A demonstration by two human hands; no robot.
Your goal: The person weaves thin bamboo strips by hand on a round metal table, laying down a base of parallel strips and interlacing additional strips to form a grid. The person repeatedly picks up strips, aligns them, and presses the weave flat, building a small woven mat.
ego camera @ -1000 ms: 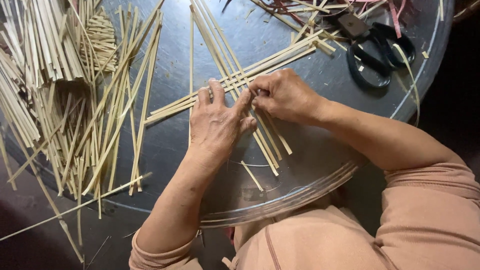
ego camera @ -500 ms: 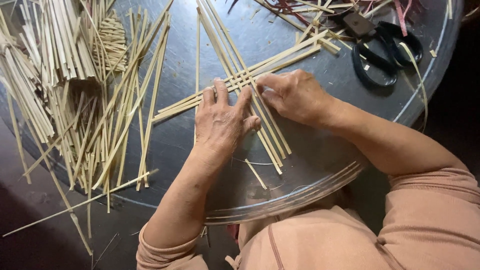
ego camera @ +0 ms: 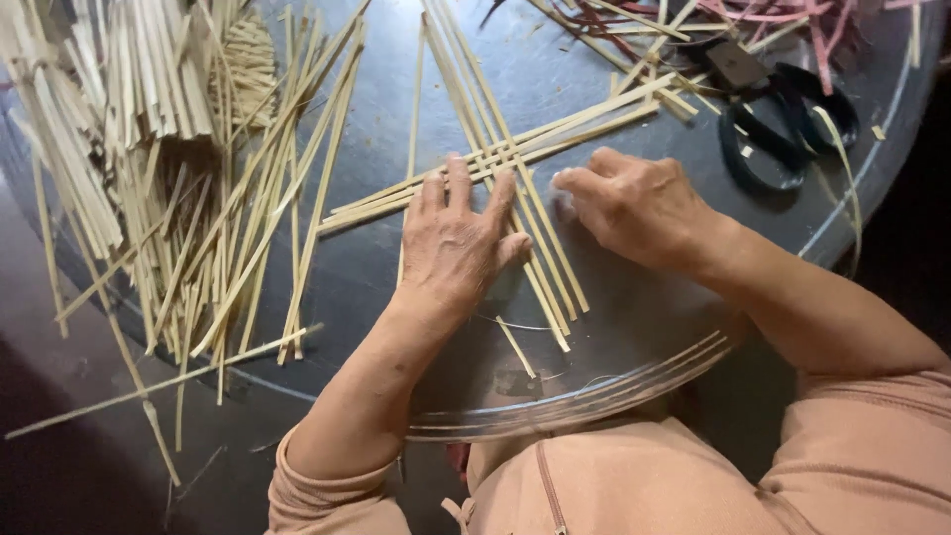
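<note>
Pale bamboo strips (ego camera: 515, 149) lie crossed on a dark round metal tray (ego camera: 614, 327), one set running up and down, another slanting across it. My left hand (ego camera: 458, 238) lies flat with fingers spread on the crossing, pressing the strips down. My right hand (ego camera: 634, 203) rests beside it to the right, fingertips curled on the edge of the same strips near the crossing. Neither hand lifts a strip off the tray.
A big loose pile of bamboo strips (ego camera: 168, 168) covers the left of the tray, some sticking over its rim. Black-handled scissors (ego camera: 783, 129) lie at the upper right among pink and pale scraps (ego camera: 792, 25). A short offcut (ego camera: 515, 347) lies near the front rim.
My right hand has slid right, off the crossing, and now sits beside the left hand. The left hand has flattened and spread on the strips. The camera has shifted slightly.
</note>
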